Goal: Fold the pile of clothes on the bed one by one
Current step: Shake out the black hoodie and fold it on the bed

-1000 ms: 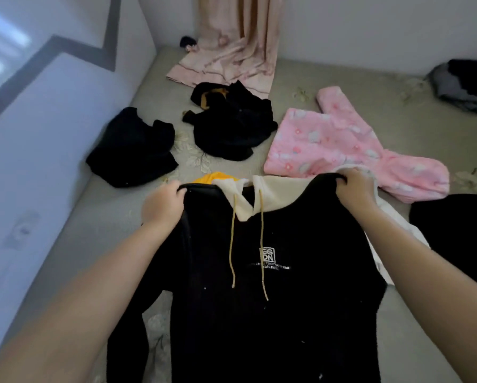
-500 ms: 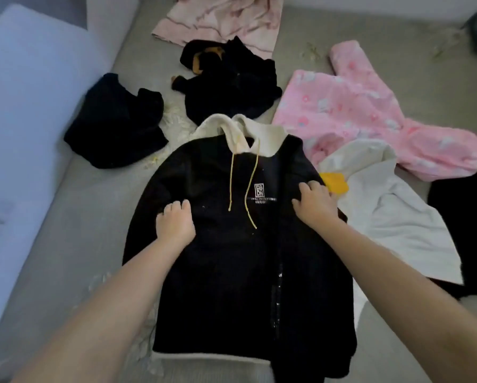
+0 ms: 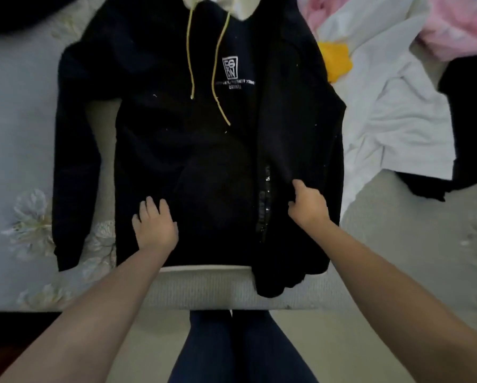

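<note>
Black hoodie (image 3: 182, 139) flat on bed (image 3: 16, 111). Left hand (image 3: 155, 226) pressed flat on front; right hand (image 3: 308, 205) pinching folded-in sleeve.

black hoodie (image 3: 176, 139), pink garment (image 3: 458, 26)

Things I cannot see fully

At 12 o'clock the hoodie (image 3: 204, 150) hood is cut off; small chest lettering is blurred; at 3 o'clock the black garment (image 3: 472, 128) leaves frame.
</note>
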Demonstrator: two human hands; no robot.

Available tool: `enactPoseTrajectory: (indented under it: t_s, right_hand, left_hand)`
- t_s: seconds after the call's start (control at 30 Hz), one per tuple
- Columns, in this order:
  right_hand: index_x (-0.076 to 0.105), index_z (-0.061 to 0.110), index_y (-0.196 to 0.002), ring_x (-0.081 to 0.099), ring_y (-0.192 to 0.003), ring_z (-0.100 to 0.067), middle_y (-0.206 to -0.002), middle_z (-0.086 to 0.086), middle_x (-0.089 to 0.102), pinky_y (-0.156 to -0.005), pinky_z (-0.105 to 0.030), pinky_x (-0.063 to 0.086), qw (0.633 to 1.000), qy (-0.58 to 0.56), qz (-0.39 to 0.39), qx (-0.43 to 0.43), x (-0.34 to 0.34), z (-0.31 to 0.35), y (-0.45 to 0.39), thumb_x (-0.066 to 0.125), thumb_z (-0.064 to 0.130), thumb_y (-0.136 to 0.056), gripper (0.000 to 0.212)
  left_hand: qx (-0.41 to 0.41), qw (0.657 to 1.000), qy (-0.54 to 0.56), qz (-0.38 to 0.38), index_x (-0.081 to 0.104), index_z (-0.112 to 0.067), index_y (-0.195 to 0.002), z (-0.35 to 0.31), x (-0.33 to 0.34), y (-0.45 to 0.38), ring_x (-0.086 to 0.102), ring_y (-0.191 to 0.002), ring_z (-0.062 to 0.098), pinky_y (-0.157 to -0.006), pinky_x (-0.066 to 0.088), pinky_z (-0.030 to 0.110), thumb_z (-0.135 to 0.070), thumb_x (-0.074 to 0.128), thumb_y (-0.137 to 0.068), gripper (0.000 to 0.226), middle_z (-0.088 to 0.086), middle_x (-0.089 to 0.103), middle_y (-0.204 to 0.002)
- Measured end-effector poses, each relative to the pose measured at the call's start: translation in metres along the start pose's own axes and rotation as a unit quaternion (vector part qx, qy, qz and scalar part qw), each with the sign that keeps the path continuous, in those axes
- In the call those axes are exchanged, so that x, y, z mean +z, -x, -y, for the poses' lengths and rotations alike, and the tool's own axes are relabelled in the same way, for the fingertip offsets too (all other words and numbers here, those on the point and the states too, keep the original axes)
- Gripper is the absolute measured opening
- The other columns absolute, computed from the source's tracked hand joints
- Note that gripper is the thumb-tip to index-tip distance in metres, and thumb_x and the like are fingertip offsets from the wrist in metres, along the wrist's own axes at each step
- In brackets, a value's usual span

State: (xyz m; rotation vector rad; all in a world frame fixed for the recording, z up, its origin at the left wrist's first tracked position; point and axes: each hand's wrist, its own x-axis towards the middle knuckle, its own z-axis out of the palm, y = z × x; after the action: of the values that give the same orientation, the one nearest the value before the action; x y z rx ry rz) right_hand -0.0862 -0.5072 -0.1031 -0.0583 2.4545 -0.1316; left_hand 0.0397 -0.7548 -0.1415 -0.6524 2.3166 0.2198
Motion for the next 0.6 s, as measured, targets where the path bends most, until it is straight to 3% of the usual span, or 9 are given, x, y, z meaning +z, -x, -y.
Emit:
enactPoseTrajectory:
  t_s: [0.07, 0.13, 0.23, 0.33, 0.4, 0.5, 0.57, 0.6]
  right_hand:
    - [0.041, 0.007, -0.129, 0.059, -0.092, -0.039, -0.097, -0.021, 0.063, -0.078, -0.039, 0.043, 0.999, 0.004, -0.038, -0.013, -0.021, -0.027, 0.002, 0.050, 0.003, -0.083, 0.047]
    - [0.044, 0.008, -0.120, 0.059, -0.088, -0.037, -0.094, -0.019, 0.063, -0.076, -0.038, 0.038, 0.992, 0.090, -0.082, 0.019, -0.046, -0.069, 0.001, 0.050, 0.003, -0.081, 0.040]
    - [0.042, 0.007, -0.116, 0.055, -0.100, -0.035, -0.107, -0.019, 0.058, -0.092, -0.041, 0.030, 0.951, 0.245, -0.152, 0.117, -0.087, -0.133, -0.006, 0.048, 0.003, -0.083, 0.034]
    - [0.030, 0.002, -0.135, 0.037, -0.120, -0.038, -0.131, -0.027, 0.038, -0.102, -0.048, 0.026, 0.932, 0.218, -0.190, 0.219, -0.103, -0.162, -0.012, 0.046, 0.008, -0.088, 0.049]
    - [0.035, -0.001, -0.130, 0.037, -0.118, -0.039, -0.130, -0.027, 0.037, -0.095, -0.049, 0.033, 0.946, 0.162, -0.211, 0.184, -0.093, -0.152, -0.011, 0.046, 0.006, -0.087, 0.045]
    - [0.045, 0.000, -0.123, 0.046, -0.111, -0.037, -0.124, -0.023, 0.048, -0.088, -0.046, 0.038, 0.972, 0.120, -0.203, 0.008, -0.046, -0.114, 0.013, 0.048, 0.012, -0.087, 0.038]
    - [0.046, 0.002, -0.129, 0.050, -0.113, -0.035, -0.126, -0.019, 0.052, -0.093, -0.046, 0.036, 0.979, 0.083, -0.174, -0.066, 0.001, -0.094, 0.043, 0.055, 0.027, -0.087, 0.049]
    - [0.041, 0.003, -0.134, 0.049, -0.116, -0.033, -0.131, -0.018, 0.050, -0.097, -0.047, 0.033, 0.983, 0.068, -0.160, -0.058, 0.023, -0.091, 0.057, 0.058, 0.035, -0.086, 0.060]
  left_hand:
    - [0.051, 0.994, 0.042, -0.088, 0.028, 0.002, -0.139, -0.006, 0.008, 0.005, 0.021, -0.138, 0.034, -0.110, 0.017, 0.050, -0.011, 0.056, -0.087, 0.061, 0.023, 0.025, -0.147]
    - [0.135, 0.977, 0.063, -0.153, 0.040, 0.009, -0.131, -0.014, 0.014, 0.006, 0.032, -0.132, 0.042, -0.107, 0.022, 0.055, 0.000, 0.065, -0.077, 0.060, 0.031, 0.037, -0.138]
    - [0.258, 0.955, 0.024, -0.143, 0.047, 0.010, -0.126, -0.033, 0.022, 0.004, 0.038, -0.128, 0.042, -0.105, 0.028, 0.053, -0.002, 0.070, -0.075, 0.057, 0.031, 0.043, -0.134]
    - [0.318, 0.942, 0.008, -0.109, 0.042, 0.005, -0.132, -0.053, 0.033, 0.011, 0.030, -0.135, 0.036, -0.110, 0.022, 0.046, -0.015, 0.066, -0.082, 0.059, 0.025, 0.035, -0.142]
    - [0.336, 0.938, -0.019, -0.082, 0.031, -0.003, -0.140, -0.062, 0.041, 0.017, 0.016, -0.141, 0.030, -0.114, 0.011, 0.042, -0.031, 0.059, -0.087, 0.066, 0.019, 0.022, -0.150]
    - [0.341, 0.931, -0.126, -0.028, 0.008, -0.013, -0.147, -0.062, 0.059, 0.027, -0.006, -0.143, 0.023, -0.115, -0.003, 0.040, -0.053, 0.045, -0.088, 0.081, 0.010, -0.002, -0.155]
    - [0.330, 0.929, -0.166, -0.007, 0.000, -0.013, -0.147, -0.053, 0.072, 0.035, -0.012, -0.142, 0.025, -0.114, -0.006, 0.042, -0.058, 0.042, -0.086, 0.087, 0.010, -0.009, -0.155]
    - [0.319, 0.932, -0.174, 0.005, -0.003, -0.012, -0.146, -0.048, 0.076, 0.039, -0.013, -0.142, 0.026, -0.114, -0.007, 0.043, -0.058, 0.044, -0.086, 0.089, 0.012, -0.011, -0.154]
